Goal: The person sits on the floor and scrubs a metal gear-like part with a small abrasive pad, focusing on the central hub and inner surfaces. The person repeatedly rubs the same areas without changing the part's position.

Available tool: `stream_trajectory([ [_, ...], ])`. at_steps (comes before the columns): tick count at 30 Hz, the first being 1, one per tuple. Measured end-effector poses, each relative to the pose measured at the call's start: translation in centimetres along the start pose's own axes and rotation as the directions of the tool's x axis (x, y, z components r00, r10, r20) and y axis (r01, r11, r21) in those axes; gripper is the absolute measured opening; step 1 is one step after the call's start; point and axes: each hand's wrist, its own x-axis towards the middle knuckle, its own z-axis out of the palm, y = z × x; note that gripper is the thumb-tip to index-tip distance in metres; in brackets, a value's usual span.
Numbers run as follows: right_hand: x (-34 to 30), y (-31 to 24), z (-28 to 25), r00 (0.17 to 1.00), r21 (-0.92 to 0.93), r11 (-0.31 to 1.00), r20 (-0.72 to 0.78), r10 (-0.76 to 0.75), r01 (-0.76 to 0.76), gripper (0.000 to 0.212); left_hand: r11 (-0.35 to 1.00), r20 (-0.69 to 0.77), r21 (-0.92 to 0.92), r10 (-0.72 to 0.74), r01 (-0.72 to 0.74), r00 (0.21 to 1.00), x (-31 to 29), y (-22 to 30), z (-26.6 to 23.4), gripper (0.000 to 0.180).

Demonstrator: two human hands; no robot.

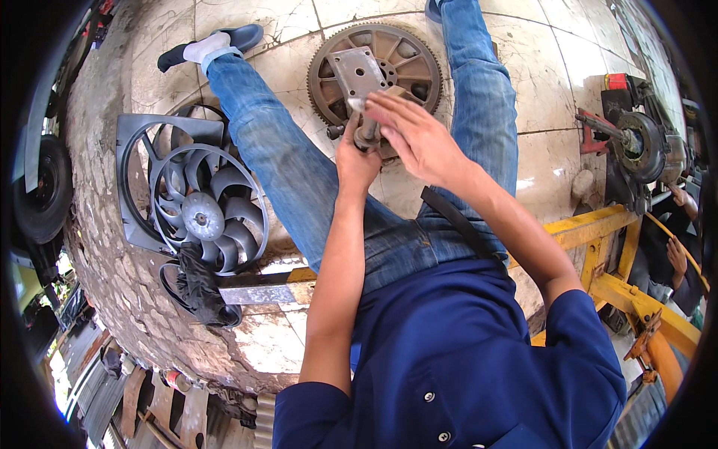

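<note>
My left hand [357,166] is closed around a short, worn cylindrical metal part [366,138], whose far side is hidden. Beside it, my right hand [422,146] is stretched flat with fingers extended, next to the top of that part; whether it touches the part I cannot tell. Just beyond both hands, a rectangular steel plate [344,64] with several holes lies over a large toothed wheel [323,88] with spokes. The wheel rests on the tiled floor between my outstretched legs. My right fingers cover the plate's near corner.
To the left lies a radiator fan [200,213] in a black shroud, with a crumpled black cloth [200,284] near it. A yellow metal frame [591,228] stands at the right, near a dark wheel hub assembly [636,146]. Another person's hands [677,254] show at the far right.
</note>
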Motion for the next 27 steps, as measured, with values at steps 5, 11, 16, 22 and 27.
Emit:
stream_trajectory([
  [5,0.6,0.1,0.3,0.997,-0.072,0.995,0.019,-0.072,0.073,0.038,0.999,0.047,-0.041,-0.025,0.027,0.999,0.4,0.1,-0.2,0.04],
  [11,0.9,1.0,-0.1,0.997,-0.049,0.997,0.045,0.057,-0.055,0.038,1.0,0.015,0.011,-0.009,0.008,1.0,0.2,-0.3,-0.1,0.041],
  [16,0.8,0.9,-0.6,0.996,-0.095,0.992,0.04,-0.085,0.088,0.036,1.0,0.027,0.008,-0.018,0.018,0.999,0.3,-0.2,0.1,0.041],
  [22,0.1,1.9,0.0,0.99,0.003,0.991,0.033,0.136,-0.137,0.035,0.997,0.039,0.07,-0.045,0.042,0.998,0.4,-0.5,0.1,0.047],
  [27,0.2,1.7,-0.7,0.998,-0.013,0.998,0.001,0.064,-0.064,0.034,0.996,0.025,0.093,0.0,-0.002,1.0,0.4,-0.7,0.5,0.047],
])
